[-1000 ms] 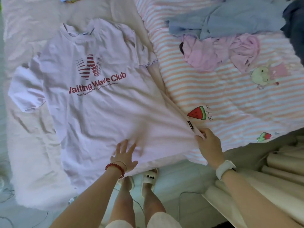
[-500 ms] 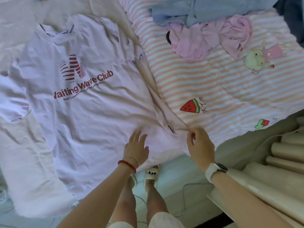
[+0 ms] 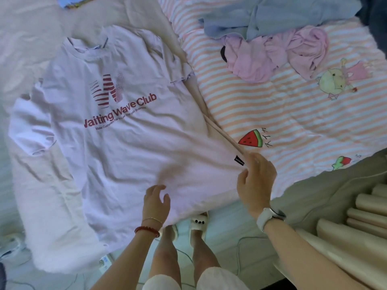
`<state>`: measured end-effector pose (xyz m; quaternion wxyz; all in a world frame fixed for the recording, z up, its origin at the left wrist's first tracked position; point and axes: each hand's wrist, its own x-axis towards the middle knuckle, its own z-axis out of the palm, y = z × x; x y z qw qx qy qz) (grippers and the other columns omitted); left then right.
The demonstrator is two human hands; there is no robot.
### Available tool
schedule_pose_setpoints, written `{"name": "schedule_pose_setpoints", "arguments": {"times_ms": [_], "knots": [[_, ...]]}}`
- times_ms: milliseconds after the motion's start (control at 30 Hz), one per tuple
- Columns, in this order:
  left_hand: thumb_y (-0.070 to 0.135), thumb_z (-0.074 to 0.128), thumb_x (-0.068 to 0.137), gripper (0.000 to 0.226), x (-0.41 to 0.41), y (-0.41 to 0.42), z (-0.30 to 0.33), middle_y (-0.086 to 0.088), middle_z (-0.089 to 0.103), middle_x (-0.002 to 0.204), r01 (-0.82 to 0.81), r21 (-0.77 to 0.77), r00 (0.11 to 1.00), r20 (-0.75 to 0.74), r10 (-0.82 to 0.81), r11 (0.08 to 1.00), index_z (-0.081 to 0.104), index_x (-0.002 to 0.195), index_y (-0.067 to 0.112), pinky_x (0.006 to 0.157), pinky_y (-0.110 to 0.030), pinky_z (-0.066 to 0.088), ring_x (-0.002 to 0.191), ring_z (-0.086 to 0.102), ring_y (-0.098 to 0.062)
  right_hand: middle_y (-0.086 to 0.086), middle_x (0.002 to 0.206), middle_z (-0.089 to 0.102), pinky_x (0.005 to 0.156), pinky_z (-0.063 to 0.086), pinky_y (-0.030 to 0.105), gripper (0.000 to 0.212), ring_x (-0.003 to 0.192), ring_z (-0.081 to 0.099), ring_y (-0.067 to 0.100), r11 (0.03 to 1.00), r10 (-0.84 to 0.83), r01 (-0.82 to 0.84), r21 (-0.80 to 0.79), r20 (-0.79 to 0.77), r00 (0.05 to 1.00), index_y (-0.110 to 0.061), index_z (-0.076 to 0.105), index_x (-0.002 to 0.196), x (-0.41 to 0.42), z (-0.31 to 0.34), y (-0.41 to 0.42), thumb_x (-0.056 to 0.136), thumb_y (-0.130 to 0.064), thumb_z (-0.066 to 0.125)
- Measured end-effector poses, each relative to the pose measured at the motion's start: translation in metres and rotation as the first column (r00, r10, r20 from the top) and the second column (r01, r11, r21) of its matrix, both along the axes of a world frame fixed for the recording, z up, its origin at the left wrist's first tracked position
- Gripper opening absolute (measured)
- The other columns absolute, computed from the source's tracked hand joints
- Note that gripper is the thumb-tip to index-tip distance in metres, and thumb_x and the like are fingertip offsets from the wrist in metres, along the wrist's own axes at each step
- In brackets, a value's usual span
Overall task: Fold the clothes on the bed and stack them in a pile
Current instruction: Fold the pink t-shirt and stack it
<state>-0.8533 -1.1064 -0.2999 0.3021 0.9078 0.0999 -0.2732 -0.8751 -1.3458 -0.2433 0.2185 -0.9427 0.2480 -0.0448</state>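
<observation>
A pale pink T-shirt [image 3: 117, 143] with red "Waiting Wave Club" print lies spread face up on the bed, its hem toward me. My left hand [image 3: 156, 203] lies near the middle of the hem, fingers curled, touching the cloth. My right hand [image 3: 255, 181] pinches the shirt's lower right corner beside a small black tag [image 3: 239, 160]. A crumpled pink garment [image 3: 276, 53] and a light blue garment [image 3: 272, 15] lie heaped at the far right of the bed.
A pink-and-white striped blanket [image 3: 293, 122] with cartoon fruit covers the bed's right half. Rolled beige mats [image 3: 356, 222] stand at the right beside the bed. My slippered feet [image 3: 188, 225] stand at the bed's edge, with cables on the floor. A dark garment [image 3: 377, 21] sits at the top right corner.
My left hand has slid along the hem from flat fingers to curled ones. My right hand keeps hold of the lower right corner. The view shifted slightly.
</observation>
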Motion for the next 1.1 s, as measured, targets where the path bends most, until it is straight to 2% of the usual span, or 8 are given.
{"name": "schedule_pose_setpoints", "arguments": {"times_ms": [300,500,600,700,800,900,1033,1100], "knots": [[0.018,0.056,0.088,0.058,0.023,0.139,-0.004,-0.017,0.031,0.145,-0.745,0.211,0.655,0.055,0.753,0.633,0.033,0.141,0.011,0.105,-0.04,0.023,0.134,0.025,-0.032,0.001,0.157,0.007,0.116,0.004,0.045,0.055,0.144,0.005,0.021,0.721,0.674,-0.665,0.193,-0.416,0.61,-0.024,0.011,0.148,0.052,-0.037,0.143,0.097,-0.023,0.032],[0.016,0.065,0.085,0.014,0.024,0.196,-0.022,-0.01,0.057,0.079,-0.588,-0.085,0.796,-0.238,0.557,0.804,0.055,0.087,0.006,0.065,-0.029,0.039,0.078,0.05,-0.024,0.001,0.157,-0.011,0.114,0.002,0.052,0.061,0.144,-0.007,0.025,0.49,0.831,-0.847,0.204,-0.403,0.384,-0.032,0.001,0.148,0.083,-0.055,0.223,0.097,-0.027,0.032],[0.019,0.063,0.087,0.015,0.011,0.216,-0.025,-0.003,0.055,0.076,-0.434,-0.112,0.872,-0.304,0.385,0.894,0.053,0.085,0.008,0.065,-0.03,0.038,0.075,0.048,-0.022,0.004,0.155,0.013,0.11,0.016,0.049,0.046,0.141,0.013,0.027,0.355,0.804,-0.906,0.23,-0.57,0.17,-0.021,0.033,0.142,0.092,-0.057,0.249,0.096,-0.029,0.033],[0.017,0.067,0.084,0.02,0.024,0.249,-0.024,0.001,0.06,0.085,-0.503,-0.205,0.835,-0.367,0.41,0.84,0.056,0.1,0.012,0.072,-0.03,0.043,0.078,0.053,-0.02,0.014,0.111,0.059,0.086,0.037,0.037,0.031,0.105,0.053,0.031,0.431,0.808,-0.894,0.124,-0.494,0.321,-0.007,0.065,0.098,0.11,-0.047,0.276,0.092,-0.024,0.041],[0.013,0.066,0.085,0.032,0.081,0.289,-0.023,-0.012,0.06,0.095,-0.681,-0.274,0.731,-0.201,0.652,0.679,0.053,0.113,0.003,0.083,-0.041,0.048,0.083,0.056,-0.024,0.014,0.078,0.063,0.062,0.043,0.036,0.01,0.074,0.059,0.033,0.576,0.796,-0.816,0.043,-0.255,0.549,-0.002,0.066,0.085,0.15,-0.043,0.309,0.08,-0.009,0.061],[0.02,0.06,0.09,0.03,0.157,0.321,-0.018,-0.01,0.056,0.091,-0.787,-0.462,0.55,-0.225,0.804,0.409,0.053,0.113,0.002,0.073,-0.032,0.052,0.075,0.054,-0.021,0.016,0.107,0.061,0.076,0.044,0.04,0.029,0.098,0.055,0.033,0.615,0.784,-0.778,0.126,-0.208,0.586,-0.002,0.06,0.113,0.202,-0.043,0.35,0.086,-0.008,0.052],[0.039,0.063,0.086,0.04,0.242,0.334,-0.016,-0.008,0.063,0.1,-0.865,-0.498,0.333,-0.653,0.68,-0.055,0.057,0.111,0.009,0.081,-0.037,0.055,0.091,0.063,-0.024,0.016,0.131,0.049,0.1,0.037,0.039,0.044,0.123,0.043,0.032,0.593,0.802,-0.799,0.094,-0.15,0.578,-0.004,0.046,0.132,0.257,-0.053,0.39,0.089,-0.009,0.046],[0.037,0.067,0.083,0.048,0.269,0.329,-0.015,-0.011,0.061,0.11,-0.889,-0.447,0.268,-0.687,0.676,-0.102,0.054,0.119,0.007,0.082,-0.042,0.054,0.1,0.061,-0.029,0.013,0.137,0.043,0.104,0.032,0.035,0.048,0.128,0.037,0.029,0.585,0.808,-0.805,0.098,-0.157,0.568,-0.006,0.038,0.138,0.275,-0.058,0.405,0.09,-0.011,0.043]]}}
